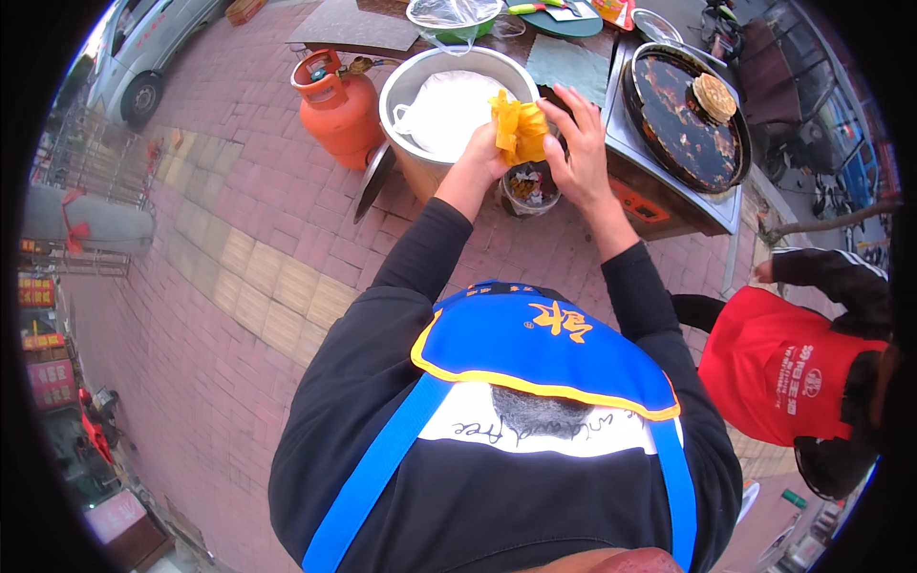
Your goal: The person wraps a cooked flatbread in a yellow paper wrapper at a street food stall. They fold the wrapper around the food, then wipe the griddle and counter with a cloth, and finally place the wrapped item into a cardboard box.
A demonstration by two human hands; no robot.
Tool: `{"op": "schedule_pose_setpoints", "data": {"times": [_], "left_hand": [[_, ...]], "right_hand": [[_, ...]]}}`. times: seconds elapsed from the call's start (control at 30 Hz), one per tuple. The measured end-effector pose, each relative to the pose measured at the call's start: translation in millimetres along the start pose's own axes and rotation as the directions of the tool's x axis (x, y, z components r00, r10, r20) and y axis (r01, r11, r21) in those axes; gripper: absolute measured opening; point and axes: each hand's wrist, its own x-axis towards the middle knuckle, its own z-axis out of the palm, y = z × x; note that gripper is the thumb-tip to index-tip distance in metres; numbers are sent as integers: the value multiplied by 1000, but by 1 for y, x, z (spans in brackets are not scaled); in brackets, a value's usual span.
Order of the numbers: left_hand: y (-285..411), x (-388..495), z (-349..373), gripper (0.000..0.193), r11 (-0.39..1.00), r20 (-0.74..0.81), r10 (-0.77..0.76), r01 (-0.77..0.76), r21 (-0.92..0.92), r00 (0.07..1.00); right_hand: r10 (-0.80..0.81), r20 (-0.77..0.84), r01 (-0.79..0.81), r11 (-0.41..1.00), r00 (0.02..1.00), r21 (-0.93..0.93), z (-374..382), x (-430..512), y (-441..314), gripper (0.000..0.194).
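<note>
My left hand (488,152) is closed on a crumpled yellow bag or wrapper (521,130), above the right edge of a large metal pot (387,93). White cloth or plastic with a looped handle (455,107) covers what is inside the pot. My right hand (582,150) is raised on the right side of the yellow wrapper, fingers spread; whether a fingertip touches it is hard to tell. Below my hands stands a lined waste bin (530,192) with scraps in it. Right of my hands, a stack of flatbreads (714,98) lies on a round, dark griddle (677,136).
An orange gas cylinder (340,111) stands left of the pot, with a round lid (375,183) leaning between them. Behind is a table (358,25) with a plastic-covered green bowl (458,32). A person in a red apron (784,369) is at the right. A van (154,43) is parked upper left.
</note>
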Motion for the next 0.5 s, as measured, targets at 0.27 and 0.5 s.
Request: {"op": "schedule_pose_setpoints", "data": {"times": [0.27,0.5], "left_hand": [[-21,-21,68,82,988,197,-95,117,-105,976],[-2,-31,88,92,967,413,-255,237,96,874]], "right_hand": [[19,28,-16,996,999,-90,22,-11,52,26],[737,454,-458,-219,501,861,8,-15,119,52]]}}
